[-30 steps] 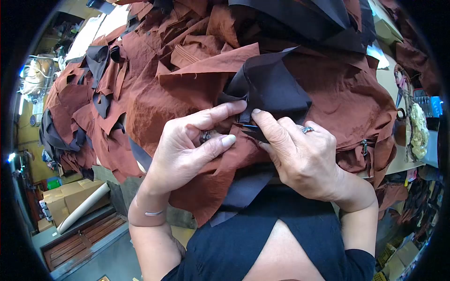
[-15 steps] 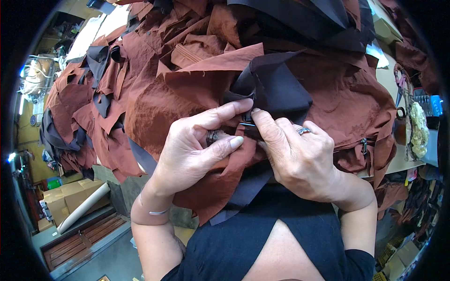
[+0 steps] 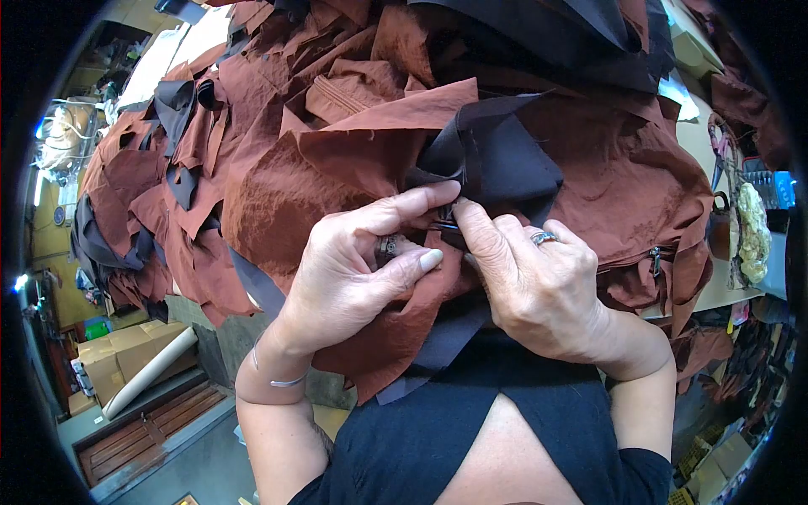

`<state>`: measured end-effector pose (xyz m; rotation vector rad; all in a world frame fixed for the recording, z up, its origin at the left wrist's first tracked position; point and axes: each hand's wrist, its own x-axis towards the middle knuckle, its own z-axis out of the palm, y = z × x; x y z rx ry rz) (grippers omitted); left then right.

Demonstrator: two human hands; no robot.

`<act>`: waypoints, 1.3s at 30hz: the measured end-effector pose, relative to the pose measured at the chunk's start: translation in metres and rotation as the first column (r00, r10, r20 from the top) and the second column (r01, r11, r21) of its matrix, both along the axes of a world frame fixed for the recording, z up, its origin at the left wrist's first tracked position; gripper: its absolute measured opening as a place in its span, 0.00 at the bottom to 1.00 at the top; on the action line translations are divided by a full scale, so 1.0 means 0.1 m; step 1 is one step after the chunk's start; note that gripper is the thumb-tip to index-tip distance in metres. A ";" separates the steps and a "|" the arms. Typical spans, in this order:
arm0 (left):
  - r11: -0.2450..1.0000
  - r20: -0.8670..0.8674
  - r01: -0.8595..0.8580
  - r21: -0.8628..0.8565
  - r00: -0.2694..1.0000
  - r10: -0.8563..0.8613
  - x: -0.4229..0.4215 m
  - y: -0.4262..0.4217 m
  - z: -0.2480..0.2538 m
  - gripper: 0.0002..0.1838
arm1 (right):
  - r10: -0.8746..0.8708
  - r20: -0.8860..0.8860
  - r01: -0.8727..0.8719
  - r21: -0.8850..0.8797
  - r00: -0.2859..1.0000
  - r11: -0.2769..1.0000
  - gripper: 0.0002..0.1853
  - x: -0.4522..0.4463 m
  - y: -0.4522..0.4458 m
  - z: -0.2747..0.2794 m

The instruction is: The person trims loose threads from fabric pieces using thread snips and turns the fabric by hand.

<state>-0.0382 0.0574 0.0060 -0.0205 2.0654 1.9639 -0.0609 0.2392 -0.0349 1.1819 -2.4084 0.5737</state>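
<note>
Materials first. Rust-brown cloth (image 3: 370,364) sits mid-frame: thin, matt, finely crinkled, a pointed corner hanging toward lower centre, a few loose threads on that edge. Dark grey cloth (image 3: 515,158) just above the hands: smoother, stiffer, standing in a curled fold with a squared corner to the right and a pale thread near the fold. Another dark strip (image 3: 444,349) hangs under the rust one, lower centre; can't tell if same piece.

Behind, across the upper half: a heap of fabric (image 3: 261,101), mostly rust, creased, with angular dark scraps. Stitched panel (image 3: 341,97) in it, upper centre, parallel ridges. Zip (image 3: 655,263) with metal pull on the rust fabric at right. Cardboard box (image 3: 126,362) and pale roll (image 3: 151,374) lower left, roll leaning at a slant.

Hands. Left hand (image 3: 358,269): thumb and forefinger moderately apart, like an open C; forefinger tip on the dark cloth, thumb against the rust. Other fingers curled, partly hidden, so can't tell how firmly they grip.

Right hand (image 3: 543,290): narrow, fingers curled in around a narrow metal tool (image 3: 446,225), forefinger extended along it. Bright thin edge shows between the hands, at the cloth; rest covered, type unclear. Forefinger tips nearly meet.
</note>
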 end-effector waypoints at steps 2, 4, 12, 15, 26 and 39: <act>1.000 0.009 -0.013 -0.006 1.000 0.013 -0.01 0.02 0.01 0.24 | -0.010 -0.038 0.013 0.068 0.999 0.998 0.23 0.00 0.00 0.03; 0.999 -0.006 -0.019 -0.028 1.000 0.019 -0.01 0.04 0.00 0.24 | -0.016 -0.056 0.023 0.119 0.998 0.993 0.23 0.01 0.00 0.05; 0.988 -0.259 0.051 -0.143 0.962 -0.087 -0.02 0.02 -0.08 0.24 | 0.012 0.113 -0.009 -0.026 0.993 1.000 0.21 0.00 -0.02 -0.02; 0.926 -0.323 0.044 -0.374 0.930 -0.174 -0.01 0.00 -0.05 0.29 | 0.056 0.243 -0.027 -0.121 0.968 0.992 0.20 -0.03 0.01 0.02; 0.969 -0.359 -0.137 -0.205 0.932 0.056 0.07 -0.02 -0.04 0.11 | 0.179 0.394 -0.021 -0.373 0.902 0.927 0.20 -0.12 0.15 0.15; 0.666 -0.595 -0.389 -0.636 0.797 -0.101 0.19 -0.06 -0.08 0.08 | 0.266 0.547 0.053 -0.497 0.794 0.866 0.20 -0.17 0.10 0.06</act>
